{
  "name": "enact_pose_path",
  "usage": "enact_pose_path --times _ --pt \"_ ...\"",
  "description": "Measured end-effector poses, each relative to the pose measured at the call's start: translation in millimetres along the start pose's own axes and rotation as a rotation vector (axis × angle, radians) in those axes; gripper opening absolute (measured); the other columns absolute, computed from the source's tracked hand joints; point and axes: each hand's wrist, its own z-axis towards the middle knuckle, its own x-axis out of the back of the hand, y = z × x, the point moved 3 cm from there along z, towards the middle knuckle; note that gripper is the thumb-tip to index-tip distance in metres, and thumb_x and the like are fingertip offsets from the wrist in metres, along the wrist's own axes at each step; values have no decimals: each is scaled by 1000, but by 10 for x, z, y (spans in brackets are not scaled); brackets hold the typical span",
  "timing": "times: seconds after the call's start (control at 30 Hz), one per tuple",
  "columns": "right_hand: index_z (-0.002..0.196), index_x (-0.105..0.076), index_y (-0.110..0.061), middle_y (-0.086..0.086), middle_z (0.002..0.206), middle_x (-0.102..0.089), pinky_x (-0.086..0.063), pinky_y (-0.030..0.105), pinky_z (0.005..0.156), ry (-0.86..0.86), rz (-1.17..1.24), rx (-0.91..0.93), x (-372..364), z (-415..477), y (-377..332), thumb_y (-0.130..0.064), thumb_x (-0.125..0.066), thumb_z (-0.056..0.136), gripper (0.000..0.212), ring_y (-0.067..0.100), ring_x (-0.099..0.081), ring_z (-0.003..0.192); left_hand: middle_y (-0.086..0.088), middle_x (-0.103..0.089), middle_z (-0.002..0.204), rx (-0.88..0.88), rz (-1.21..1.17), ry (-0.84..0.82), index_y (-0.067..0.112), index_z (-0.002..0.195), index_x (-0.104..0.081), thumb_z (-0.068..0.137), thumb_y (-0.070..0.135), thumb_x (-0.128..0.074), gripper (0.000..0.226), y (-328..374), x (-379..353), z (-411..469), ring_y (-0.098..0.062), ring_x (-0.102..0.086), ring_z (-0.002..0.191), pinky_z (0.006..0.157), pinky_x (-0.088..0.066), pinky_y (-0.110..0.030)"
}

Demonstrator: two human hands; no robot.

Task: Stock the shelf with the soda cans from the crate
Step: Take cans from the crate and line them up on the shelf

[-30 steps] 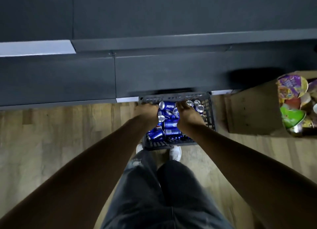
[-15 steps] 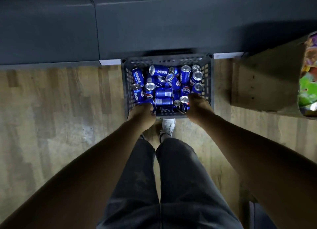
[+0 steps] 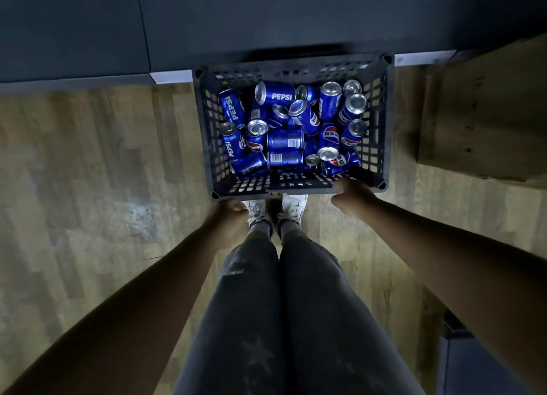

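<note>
As I look straight down, the wooden floor [image 3: 88,172] fills most of the view, and the dark base of the shelf [image 3: 296,12] runs along its far edge. Off to my right stands a cardboard box [image 3: 479,113], just beside the crate. The black crate [image 3: 376,122] sits on the floor, far wall up by the shelf base. Inside it, the blue soda cans [image 3: 285,141] lie in a loose heap, some on their sides, some end up. My right grip [image 3: 352,193] is curled over the near rim by the right corner, pinching it. My left grip [image 3: 229,214] is curled just below the near-left corner; whether it holds the rim I cannot tell. Every can lies beyond both grips, apart from them. My white shoes [image 3: 293,206] stand just behind the near wall, between the two.
</note>
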Motion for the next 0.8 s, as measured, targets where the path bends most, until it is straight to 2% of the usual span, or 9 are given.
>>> enact_pose_path --times 0.13,0.2,0.27,0.37,0.43,0.5,0.63,0.73,0.8 --pt "116 -53 -7 9 93 -51 -35 20 48 -34 80 -79 -228 433 95 -3 -52 89 28 12 -48 66 -15 -62 94 36 -58 -14 9 95 -60 90 11 -56 7 -152 49 388 -26 -59 90 80 -47 -36" --pt "100 -55 -9 9 89 -54 -39 21 54 -36 102 -109 -312 644 91 -3 -52 88 13 16 -52 71 -19 -62 99 65 -44 -21 7 98 -60 91 10 -56 9 -238 66 594 -29 -60 94 89 -48 -42" --pt "105 -57 -6 14 95 -58 -42 24 64 -32 151 -114 -371 847 55 -3 -52 88 18 24 -57 84 -19 -62 101 92 -2 -16 6 101 -60 91 10 -56 12 -295 82 790 -31 -61 97 92 -49 -44" --pt "102 -58 -4 17 92 -58 -41 28 67 -66 222 -116 -462 1197 -2 -3 -53 86 16 28 -59 88 -15 -62 96 116 74 -13 6 99 -59 92 10 -53 10 -290 86 1108 -28 -61 95 89 -50 -40" --pt "85 -53 -7 13 81 -54 -39 26 62 -71 179 -90 -474 1434 -27 -1 -52 86 6 24 -53 74 -8 -58 83 115 70 -5 11 85 -56 93 9 -51 10 -221 56 1369 -22 -59 85 83 -49 -36" --pt "73 -47 -7 9 69 -45 -28 23 50 -60 55 -51 -419 1619 -81 -1 -51 85 14 21 -43 63 -5 -53 75 82 72 -7 15 73 -51 95 9 -48 23 -108 25 1613 -18 -54 75 75 -47 -31" --pt "70 -42 -8 6 64 -37 -27 26 47 0 -31 -89 -371 2057 -203 -9 -47 92 23 22 -42 66 -16 -58 90 -27 11 -15 7 84 -57 94 11 -47 14 132 -96 2081 -24 -55 83 77 -44 -36" --pt "72 -42 -13 2 71 -43 -44 25 62 37 413 -209 -449 2385 -368 -20 -45 95 25 18 -48 68 -15 -56 92 -83 8 -51 14 78 -51 95 12 -46 18 229 -240 2419 -24 -54 85 78 -43 -35" --pt "99 -51 -9 7 93 -53 -53 28 76 20 720 -310 -517 2502 -478 -23 -48 96 14 22 -60 86 -13 -54 84 -107 -8 -67 15 72 -48 95 10 -46 24 241 -340 2628 -22 -52 78 73 -42 -32"
